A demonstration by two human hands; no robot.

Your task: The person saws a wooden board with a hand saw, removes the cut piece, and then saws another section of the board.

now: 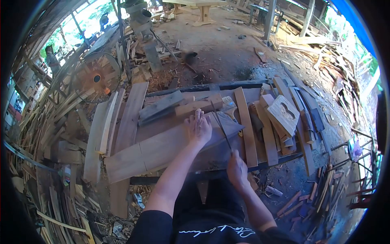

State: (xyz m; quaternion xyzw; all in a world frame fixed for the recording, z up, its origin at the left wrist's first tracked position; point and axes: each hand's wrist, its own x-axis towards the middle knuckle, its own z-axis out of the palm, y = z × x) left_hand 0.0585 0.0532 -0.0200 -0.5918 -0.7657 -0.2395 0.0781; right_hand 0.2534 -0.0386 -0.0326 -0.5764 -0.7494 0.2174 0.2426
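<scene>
My left hand (199, 128) lies on a long flat board (162, 140), its fingers pointing away from me and partly spread. The board stretches from the lower left up to an angled end on the right, with a thin dark line across its left part. My right hand (237, 168) is closed round the near end of a long, thin, dark metal tool (222, 128). This tool slants up and to the left over the board's angled end. Just beyond my left hand rests a short wooden block (199, 105).
Loose planks (132, 118) lie left of the board. On the right are narrow strips (245, 126) and a pale wood piece (283, 114) with a carved hollow. A large round wheel (96, 77) stands at left. Scrap wood (325, 203) covers the ground; a wooden table (199, 3) is farther back.
</scene>
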